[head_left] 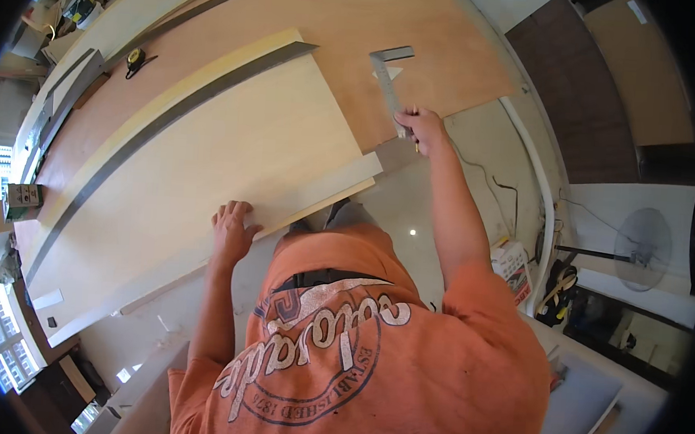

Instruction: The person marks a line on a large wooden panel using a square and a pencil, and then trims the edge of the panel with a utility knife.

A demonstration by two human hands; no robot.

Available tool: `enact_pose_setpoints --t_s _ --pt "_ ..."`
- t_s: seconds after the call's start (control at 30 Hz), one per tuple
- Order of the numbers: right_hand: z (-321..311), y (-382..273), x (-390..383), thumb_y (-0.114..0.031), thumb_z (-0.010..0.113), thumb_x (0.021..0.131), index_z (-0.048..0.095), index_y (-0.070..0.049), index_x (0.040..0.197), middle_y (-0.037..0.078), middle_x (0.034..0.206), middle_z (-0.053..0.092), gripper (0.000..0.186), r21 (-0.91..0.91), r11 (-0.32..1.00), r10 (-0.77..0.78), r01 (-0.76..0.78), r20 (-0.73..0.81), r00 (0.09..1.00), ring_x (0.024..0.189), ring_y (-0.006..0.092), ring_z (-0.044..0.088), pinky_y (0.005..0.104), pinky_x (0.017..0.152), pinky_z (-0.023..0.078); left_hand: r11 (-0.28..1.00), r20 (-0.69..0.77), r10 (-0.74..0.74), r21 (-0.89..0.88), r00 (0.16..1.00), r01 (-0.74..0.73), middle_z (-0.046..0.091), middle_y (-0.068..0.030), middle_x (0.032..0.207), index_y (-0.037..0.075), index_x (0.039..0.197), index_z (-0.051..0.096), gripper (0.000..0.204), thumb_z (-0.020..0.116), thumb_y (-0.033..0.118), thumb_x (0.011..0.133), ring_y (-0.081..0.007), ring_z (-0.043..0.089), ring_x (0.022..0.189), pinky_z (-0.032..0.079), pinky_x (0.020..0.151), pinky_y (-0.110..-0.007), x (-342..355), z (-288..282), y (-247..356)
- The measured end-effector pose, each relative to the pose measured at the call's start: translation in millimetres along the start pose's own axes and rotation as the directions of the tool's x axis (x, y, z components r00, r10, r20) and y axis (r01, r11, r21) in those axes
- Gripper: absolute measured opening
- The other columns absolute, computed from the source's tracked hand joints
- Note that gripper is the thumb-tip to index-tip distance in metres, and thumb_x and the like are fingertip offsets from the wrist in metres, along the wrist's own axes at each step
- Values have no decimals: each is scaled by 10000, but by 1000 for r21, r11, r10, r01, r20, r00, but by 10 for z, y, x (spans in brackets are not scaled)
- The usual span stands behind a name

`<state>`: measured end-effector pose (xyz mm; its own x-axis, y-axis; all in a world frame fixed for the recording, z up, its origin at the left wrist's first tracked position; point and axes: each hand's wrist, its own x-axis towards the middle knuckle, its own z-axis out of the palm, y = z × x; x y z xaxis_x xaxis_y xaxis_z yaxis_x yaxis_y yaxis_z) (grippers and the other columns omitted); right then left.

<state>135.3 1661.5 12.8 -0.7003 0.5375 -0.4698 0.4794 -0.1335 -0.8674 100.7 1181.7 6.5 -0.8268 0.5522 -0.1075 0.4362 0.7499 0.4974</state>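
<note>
My left hand (234, 230) rests with fingers apart on a pale strip (308, 203) along the near edge of a light plywood board (232, 146). A dark strip (171, 114) with yellow beside it crosses the board's far side. My right hand (426, 130) grips a metal try square (387, 82) just beyond the board's right end, with a thin yellow item, possibly a pencil, poking out below the fingers. Beneath the board is a larger orange-brown wooden sheet (376, 16).
A tape measure (136, 61) lies on the sheet's left part. A small green box (22, 202) sits at the left edge. Dark panels (570, 95) and a fan (644, 247) stand at the right. A cable and a carton (511, 267) are on the floor.
</note>
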Motion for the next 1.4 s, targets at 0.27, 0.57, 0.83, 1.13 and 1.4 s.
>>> enact_pose_setpoints --t_s 0.27,0.57,0.83,1.13,1.4 --pt "14 -321 -1053 -172 788 842 693 -42 969 -1 773 628 204 -114 993 31 34 522 853 614 48 509 219 494 349 996 -284 79 -25 956 -89 458 -163 1457 110 1343 559 626 814 156 774 -397 445 1318 353 1073 -516 41 -139 576" --pt "117 -727 -955 -207 721 902 690 -14 1012 50 788 678 224 10 982 84 -188 873 481 581 74 539 230 475 389 933 -526 254 -89 812 -350 693 -147 1098 47 1119 677 246 654 -21 884 -374 658 1021 545 844 -386 472 124 1465" --pt "-310 -25 -234 -228 721 924 693 -7 1062 39 881 680 263 -41 990 -76 133 637 767 693 70 563 224 563 443 640 -165 -470 -740 867 207 680 -113 956 13 1129 661 182 559 109 1013 -211 674 871 589 785 -360 369 743 1944" --pt "35 706 -104 -182 794 857 656 45 1139 39 873 664 387 -216 963 17 160 643 765 659 81 553 257 590 477 48 -1 -713 -998 701 47 692 -121 1016 -19 1109 610 286 515 246 1062 -202 707 907 626 772 -344 -315 1169 2036" --pt "203 792 -156 -135 793 840 664 -20 885 10 719 631 179 -272 951 71 146 654 753 594 73 523 259 526 442 -221 -2 -717 -947 697 -231 635 -92 901 43 1029 530 274 476 307 1078 -261 684 827 591 828 -454 -460 628 2138"
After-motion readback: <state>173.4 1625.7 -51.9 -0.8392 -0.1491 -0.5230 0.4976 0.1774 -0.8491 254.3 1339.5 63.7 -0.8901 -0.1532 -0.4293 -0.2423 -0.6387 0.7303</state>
